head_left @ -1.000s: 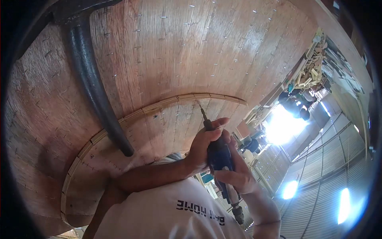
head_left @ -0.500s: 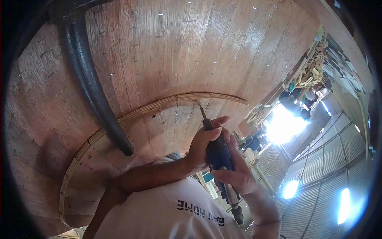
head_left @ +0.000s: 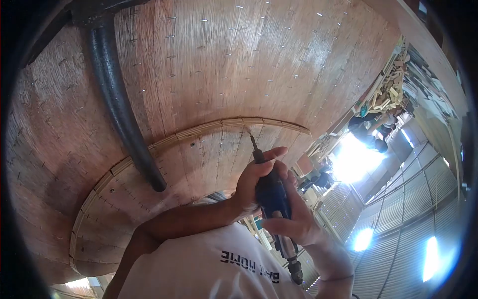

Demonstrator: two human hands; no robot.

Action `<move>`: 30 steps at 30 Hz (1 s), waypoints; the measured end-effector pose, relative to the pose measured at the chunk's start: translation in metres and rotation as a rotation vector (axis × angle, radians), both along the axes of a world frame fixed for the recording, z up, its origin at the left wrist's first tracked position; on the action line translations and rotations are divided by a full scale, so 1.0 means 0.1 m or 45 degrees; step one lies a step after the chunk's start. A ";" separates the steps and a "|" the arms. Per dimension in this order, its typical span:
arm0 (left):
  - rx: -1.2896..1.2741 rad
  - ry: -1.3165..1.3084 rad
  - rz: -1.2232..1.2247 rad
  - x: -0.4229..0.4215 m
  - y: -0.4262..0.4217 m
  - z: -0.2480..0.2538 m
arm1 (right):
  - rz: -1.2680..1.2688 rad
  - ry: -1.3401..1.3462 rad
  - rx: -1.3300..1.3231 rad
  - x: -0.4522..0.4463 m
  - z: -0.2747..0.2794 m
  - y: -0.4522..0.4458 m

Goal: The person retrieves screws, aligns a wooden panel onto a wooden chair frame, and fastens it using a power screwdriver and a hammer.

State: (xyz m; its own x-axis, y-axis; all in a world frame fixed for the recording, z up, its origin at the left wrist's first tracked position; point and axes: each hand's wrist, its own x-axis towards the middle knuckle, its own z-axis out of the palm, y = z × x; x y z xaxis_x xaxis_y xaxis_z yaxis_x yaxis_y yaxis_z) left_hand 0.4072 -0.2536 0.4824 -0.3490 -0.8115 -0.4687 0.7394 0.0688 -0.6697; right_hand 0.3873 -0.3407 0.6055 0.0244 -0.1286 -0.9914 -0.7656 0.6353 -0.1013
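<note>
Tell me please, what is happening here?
A person holds a tool with both hands: the left hand near the bit, the right hand farther back. The bit points toward a curved strip on the stapled wood. Its tip is close to the strip's edge; I cannot tell if it touches. At the left of the view, a dark bar crosses in front of the strip.

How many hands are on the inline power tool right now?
2. The left hand is at the front of the inline power tool, near its bit; the right hand is farther back on the body. Some fingers are partly hidden.
</note>
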 end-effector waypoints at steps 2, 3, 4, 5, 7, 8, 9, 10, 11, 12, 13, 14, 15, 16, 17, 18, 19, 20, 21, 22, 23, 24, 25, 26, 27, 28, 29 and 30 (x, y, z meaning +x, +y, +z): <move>0.004 0.029 0.015 -0.02 0.00 0.00 | 0.006 0.048 -0.026 0.00 -0.01 0.01; 0.016 0.032 0.012 -0.02 -0.01 0.01 | -0.020 0.061 -0.011 0.02 -0.01 -0.01; 0.025 0.029 0.011 0.00 -0.03 0.01 | -0.045 0.067 0.001 0.07 -0.01 -0.04; 0.037 0.027 0.009 0.01 -0.03 0.02 | -0.052 0.067 0.010 0.08 -0.01 -0.04; 0.037 -0.015 -0.021 -0.03 -0.01 0.00 | -0.044 0.058 0.015 0.09 -0.02 -0.05; 0.038 -0.035 -0.036 -0.05 -0.01 0.00 | -0.035 0.046 0.024 0.08 -0.02 -0.06; 0.041 -0.039 -0.035 -0.05 -0.01 0.00 | -0.027 0.034 0.032 0.07 -0.02 -0.07; 0.043 -0.043 -0.035 -0.05 -0.01 0.00 | -0.025 0.017 0.047 0.05 -0.02 -0.08; 0.041 -0.046 -0.035 -0.06 -0.02 -0.01 | -0.024 -0.002 0.054 0.02 -0.01 -0.08; 0.033 -0.045 -0.028 -0.06 -0.02 -0.01 | -0.024 -0.020 0.061 -0.01 0.00 -0.08; 0.026 -0.046 -0.022 -0.05 -0.01 -0.02 | -0.026 -0.043 0.067 -0.05 0.01 -0.06; 0.024 -0.048 -0.018 -0.05 0.00 -0.02 | -0.030 -0.067 0.077 -0.07 0.00 -0.05; 0.022 -0.050 -0.009 -0.05 0.00 -0.02 | 0.004 -0.038 0.076 -0.05 0.00 -0.06; 0.017 -0.051 0.000 -0.05 0.00 -0.02 | 0.038 -0.010 0.073 0.00 0.01 -0.07; 0.012 -0.050 0.008 -0.05 0.00 -0.02 | 0.036 0.011 0.073 0.03 0.01 -0.08; 0.014 -0.046 0.010 -0.07 0.01 -0.02 | 0.034 0.032 0.072 0.05 0.01 -0.08; 0.013 -0.042 0.012 -0.09 0.01 -0.02 | -0.003 0.041 0.071 0.07 -0.01 -0.09; 0.011 -0.039 0.015 -0.10 0.02 -0.04 | -0.018 0.047 0.066 0.08 -0.02 -0.09; 0.011 -0.036 0.019 -0.09 0.01 -0.03 | -0.033 0.053 0.060 0.09 -0.03 -0.10; 0.018 -0.031 0.022 -0.07 0.00 -0.02 | -0.027 0.058 0.056 0.10 -0.02 -0.10; 0.021 -0.030 0.027 -0.05 -0.01 -0.02 | -0.025 0.047 0.056 0.09 -0.02 -0.10; 0.018 -0.036 0.025 -0.05 -0.01 -0.03 | -0.023 0.036 0.056 0.08 -0.02 -0.10; 0.017 -0.040 0.022 -0.05 -0.01 -0.03 | -0.028 0.014 0.063 0.04 -0.02 -0.09; 0.017 -0.045 0.021 -0.05 -0.01 -0.03 | -0.033 -0.008 0.072 0.02 -0.01 -0.09; 0.017 -0.056 0.015 -0.06 -0.01 -0.04 | -0.032 0.005 0.071 0.03 -0.01 -0.09; 0.017 -0.067 0.006 -0.07 -0.01 -0.04 | -0.033 0.019 0.071 0.04 -0.01 -0.09; 0.019 -0.075 -0.004 -0.08 0.00 -0.04 | -0.040 0.033 0.065 0.06 -0.01 -0.10; 0.023 -0.075 0.005 -0.07 -0.01 -0.04 | -0.047 0.047 0.058 0.07 -0.01 -0.10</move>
State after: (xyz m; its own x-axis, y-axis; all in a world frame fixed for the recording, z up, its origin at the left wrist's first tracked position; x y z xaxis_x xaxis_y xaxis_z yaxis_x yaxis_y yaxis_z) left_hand 0.4000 -0.2543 0.4784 -0.3174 -0.8040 -0.5029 0.7773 0.0832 -0.6236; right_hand 0.3946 -0.3509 0.6046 -0.0160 -0.0833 -0.9964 -0.7441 0.6667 -0.0438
